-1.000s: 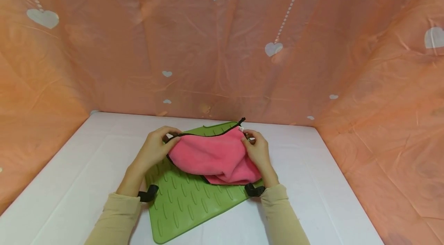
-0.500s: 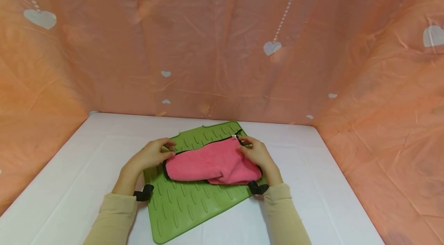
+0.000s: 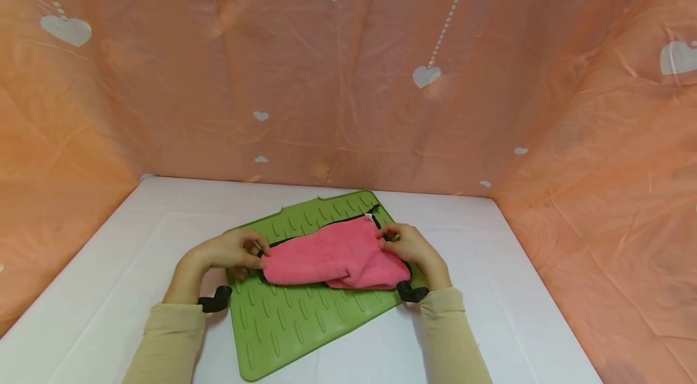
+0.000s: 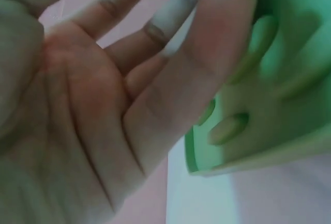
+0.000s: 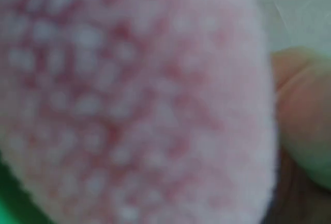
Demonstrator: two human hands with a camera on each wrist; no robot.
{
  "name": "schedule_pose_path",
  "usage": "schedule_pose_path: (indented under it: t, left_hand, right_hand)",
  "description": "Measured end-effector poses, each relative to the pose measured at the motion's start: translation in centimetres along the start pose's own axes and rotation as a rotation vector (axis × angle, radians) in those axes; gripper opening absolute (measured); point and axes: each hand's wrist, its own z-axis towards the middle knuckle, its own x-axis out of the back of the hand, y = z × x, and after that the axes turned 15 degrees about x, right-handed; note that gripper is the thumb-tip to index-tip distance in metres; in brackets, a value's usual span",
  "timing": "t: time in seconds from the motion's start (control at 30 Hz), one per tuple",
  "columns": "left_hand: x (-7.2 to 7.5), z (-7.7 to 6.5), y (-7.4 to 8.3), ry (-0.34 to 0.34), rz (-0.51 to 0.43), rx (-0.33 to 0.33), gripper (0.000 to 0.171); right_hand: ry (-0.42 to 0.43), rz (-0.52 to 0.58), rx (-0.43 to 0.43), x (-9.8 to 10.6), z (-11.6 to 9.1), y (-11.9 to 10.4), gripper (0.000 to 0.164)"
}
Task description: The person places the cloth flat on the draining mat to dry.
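Note:
A folded pink cloth (image 3: pixel 327 251) with black edging, a small white tag and a black hanging loop lies across a green ribbed mat (image 3: pixel 294 335). My left hand (image 3: pixel 229 251) pinches the cloth's left end between thumb and fingers. In the left wrist view the curled fingers (image 4: pixel 160 79) show, with a bit of black edging at their tips. At the cloth's right edge, below the tag, my right hand (image 3: pixel 411 248) holds it with thumb and fingertips. The fuzzy pink cloth (image 5: pixel 139 100) fills most of the right wrist view and hides most of that hand.
The mat lies at a slant on a white table (image 3: pixel 517 311). Orange sheeting (image 3: pixel 337 94) with pale hearts rises behind the table and along both sides. Black wrist mounts (image 3: pixel 216 300) jut inward at both wrists.
The cloth's raised upper edge has come down toward me and lies lower on the mat. My left hand has moved down and left to the cloth's end; my right hand has slid down its right edge.

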Motion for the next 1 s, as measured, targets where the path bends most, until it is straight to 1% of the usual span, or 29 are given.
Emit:
schedule_pose_path:
  t: [0.07, 0.13, 0.23, 0.33, 0.47, 0.57, 0.63, 0.7, 0.77, 0.83, 0.9, 1.0]
  left_hand:
    - [-0.1, 0.2, 0.0, 0.012, 0.032, -0.030, 0.025]
    - [-0.2, 0.3, 0.0, 0.038, 0.063, -0.063, 0.023]
    - [-0.1, 0.5, 0.1, 0.099, 0.069, -0.101, 0.019]
    - [0.0, 0.6, 0.3, 0.177, 0.016, -0.107, 0.018]
    - [0.2, 0.8, 0.5, 0.315, -0.072, -0.099, 0.021]
    - [0.2, 0.9, 0.6, 0.430, -0.108, -0.111, 0.021]
    - [0.3, 0.9, 0.6, 0.510, -0.098, -0.115, 0.020]
    - [0.3, 1.0, 0.6, 0.578, -0.065, -0.118, 0.020]
    - [0.3, 1.0, 0.5, 0.608, -0.045, -0.100, 0.022]
    - [0.2, 1.2, 0.4, 0.624, -0.006, -0.083, 0.025]
    - [0.2, 1.3, 0.3, 0.616, 0.037, -0.062, 0.030]
    - [0.1, 1.4, 0.2, 0.573, 0.110, -0.043, 0.039]
  right_hand:
    - [0.005, -0.009, -0.002, -0.1, 0.1, 0.1, 0.016]
    - [0.029, -0.026, -0.003, -0.2, 0.2, 0.2, 0.017]
    - [0.088, -0.051, -0.016, -0.4, 0.4, 0.1, 0.021]
    - [0.169, -0.076, -0.015, -0.6, 0.8, -0.1, 0.025]
    - [0.279, -0.094, 0.021, -1.1, 1.2, -0.2, 0.027]
    - [0.328, -0.095, 0.056, -1.6, 1.5, -0.2, 0.031]
    - [0.322, -0.079, 0.072, -1.9, 1.7, -0.3, 0.037]
    - [0.286, -0.069, 0.094, -2.2, 1.8, -0.3, 0.046]
    - [0.219, -0.046, 0.100, -2.5, 2.0, -0.4, 0.055]
    - [0.145, -0.028, 0.098, -2.8, 2.1, -0.4, 0.064]
    - [0.085, -0.023, 0.089, -3.1, 2.1, -0.5, 0.071]
    - [0.050, -0.039, 0.091, -3.4, 2.1, -0.5, 0.077]
